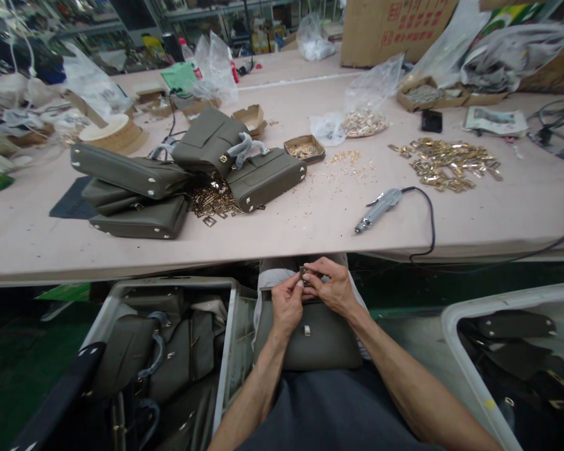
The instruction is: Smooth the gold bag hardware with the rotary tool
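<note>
On my lap lies an olive-green handbag with a small metal fitting on its face. Above its upper edge, my left hand and my right hand meet and pinch a small metal plate between their fingertips. The plate looks like a flat rectangular piece of bag hardware; its details are too small to read. Beyond the table edge lies a grey electric screwdriver, apart from both hands, its cord running off to the right.
Several olive handbags are stacked on the table, beside a pile of metal frames. Gold plates and a small box of fittings lie farther back. Bins of bags stand on both sides of my lap.
</note>
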Demonstrator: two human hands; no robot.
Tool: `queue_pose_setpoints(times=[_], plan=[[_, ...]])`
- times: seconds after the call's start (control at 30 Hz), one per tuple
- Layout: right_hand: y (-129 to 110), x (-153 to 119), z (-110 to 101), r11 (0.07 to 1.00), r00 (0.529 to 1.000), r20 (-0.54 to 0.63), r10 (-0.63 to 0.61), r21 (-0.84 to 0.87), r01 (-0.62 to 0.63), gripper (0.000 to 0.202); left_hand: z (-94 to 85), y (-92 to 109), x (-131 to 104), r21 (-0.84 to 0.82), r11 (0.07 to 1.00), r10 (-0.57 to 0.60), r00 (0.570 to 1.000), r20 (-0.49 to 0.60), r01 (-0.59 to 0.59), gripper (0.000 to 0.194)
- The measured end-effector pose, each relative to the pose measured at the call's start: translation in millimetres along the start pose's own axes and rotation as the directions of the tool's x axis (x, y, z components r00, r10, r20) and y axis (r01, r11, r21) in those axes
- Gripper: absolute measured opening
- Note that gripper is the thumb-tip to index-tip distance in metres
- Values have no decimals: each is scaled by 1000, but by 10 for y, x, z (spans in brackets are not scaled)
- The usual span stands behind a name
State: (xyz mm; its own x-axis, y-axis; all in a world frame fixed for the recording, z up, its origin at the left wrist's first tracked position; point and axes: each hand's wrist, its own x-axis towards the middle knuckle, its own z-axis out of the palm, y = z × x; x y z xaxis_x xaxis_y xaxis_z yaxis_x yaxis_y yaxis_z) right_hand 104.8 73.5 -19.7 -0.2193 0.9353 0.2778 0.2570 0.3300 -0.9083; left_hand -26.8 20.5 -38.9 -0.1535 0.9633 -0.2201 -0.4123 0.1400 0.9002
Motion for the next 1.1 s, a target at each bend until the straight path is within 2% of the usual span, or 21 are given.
queue_pose_setpoints(times=[0.5, 0.6, 0.7, 0.8, 0.87, 0.97, 1.1], plan=[[23, 51, -22, 999, 999, 19, -38, 2, 38, 16, -12, -32, -16, 40, 997, 64, 998, 17, -65, 42], [19, 122, -113, 1000, 988, 152, 4, 20, -7, 20, -33, -5, -17, 102, 991, 88, 996, 12, -88, 38], [20, 216, -198, 997, 949, 315, 25, 58, -45, 24, -38, 30, -22, 126, 986, 103, 994, 37, -107, 34], [25, 282, -212, 998, 944, 331, -1, 65, -22, 19, 3, 26, -57, 158, 978, 135, 991, 10, -135, 36], [29, 303, -190, 998, 951, 308, -26, 57, 9, 17, 51, -7, -103, 229, 957, 200, 978, -64, -181, 38], [36, 309, -154, 997, 953, 298, -58, 69, 40, 17, 115, -71, -180, 396, 889, 313, 935, -164, -228, 37], [44, 311, -143, 994, 951, 296, -86, 87, 63, 17, 147, -110, -222, 596, 766, 422, 888, -184, -241, 31]])
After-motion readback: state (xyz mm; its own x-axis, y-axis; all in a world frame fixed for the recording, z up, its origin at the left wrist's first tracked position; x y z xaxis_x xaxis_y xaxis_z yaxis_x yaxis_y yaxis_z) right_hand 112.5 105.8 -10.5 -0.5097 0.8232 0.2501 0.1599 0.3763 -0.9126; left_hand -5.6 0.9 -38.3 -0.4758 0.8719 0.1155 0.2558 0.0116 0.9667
